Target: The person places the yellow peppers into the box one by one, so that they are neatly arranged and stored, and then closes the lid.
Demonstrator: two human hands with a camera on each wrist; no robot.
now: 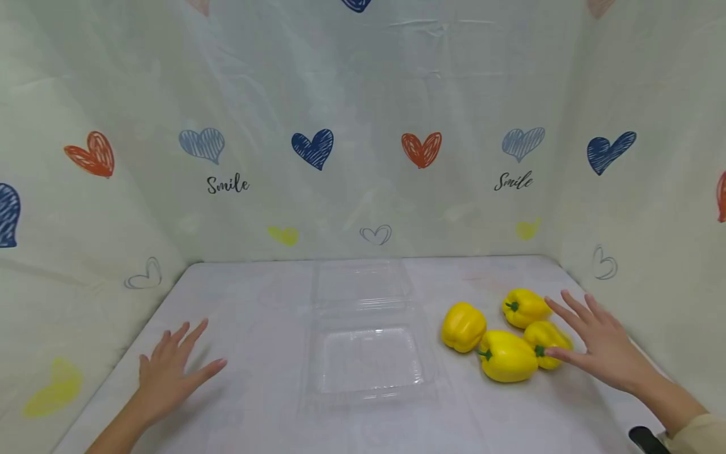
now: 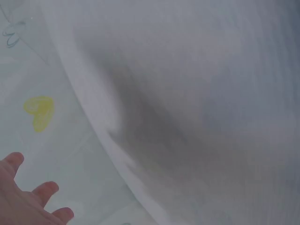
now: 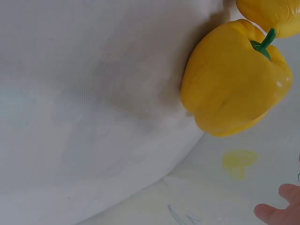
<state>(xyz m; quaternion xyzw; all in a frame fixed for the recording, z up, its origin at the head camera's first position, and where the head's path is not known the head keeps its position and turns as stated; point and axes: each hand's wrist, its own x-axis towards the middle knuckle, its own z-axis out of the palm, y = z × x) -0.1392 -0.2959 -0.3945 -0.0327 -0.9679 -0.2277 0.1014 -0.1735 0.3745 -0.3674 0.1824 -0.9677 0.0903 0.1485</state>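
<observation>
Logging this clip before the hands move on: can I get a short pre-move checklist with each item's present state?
1. Clear plastic clamshell container lid open, tray free of contents: ok.
2. Four yellow bell peppers lie together on the white table, right of the container: ok.
3. Right hand open, holding nothing, beside the nearest pepper: ok.
4. Whether its thumb touches that pepper: cannot tell.
5. Left hand open, holding nothing, left of the container: ok.
6. Whether the left hand rests on the table or hovers: cannot tell.
</observation>
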